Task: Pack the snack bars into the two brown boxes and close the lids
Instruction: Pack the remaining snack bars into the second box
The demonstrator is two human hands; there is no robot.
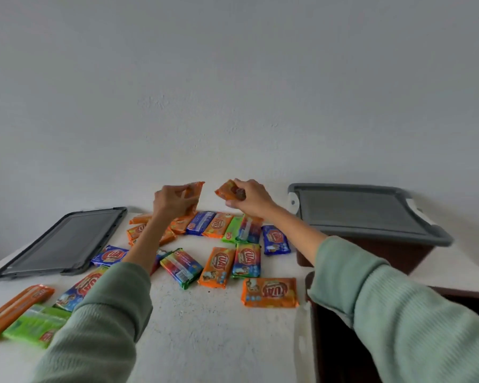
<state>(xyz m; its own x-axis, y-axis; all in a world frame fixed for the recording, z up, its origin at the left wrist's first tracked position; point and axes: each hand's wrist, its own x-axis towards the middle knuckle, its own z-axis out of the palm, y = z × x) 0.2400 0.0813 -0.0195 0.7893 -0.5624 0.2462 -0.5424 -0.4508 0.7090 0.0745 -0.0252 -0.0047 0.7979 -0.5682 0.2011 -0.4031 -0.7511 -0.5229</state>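
An orange snack bar [195, 192] is pinched in the curled fingers of the left hand [172, 201] and a second orange bar [228, 190] is gripped by the right hand [250, 199], both held up over the far edge of the table [205, 341], close together but not touching. Beneath them the other snack bars [219, 262], in orange, blue and green wrappers, are scattered from the far edge to the near left corner. A loose grey lid [64, 241] is laid flat at the left edge, a covered brown box [357, 254] is set at the far right corner under its own grey cover [357, 211], and an open brown box [332, 341] is seen at the near right edge, partly hidden by the right sleeve [398, 313].
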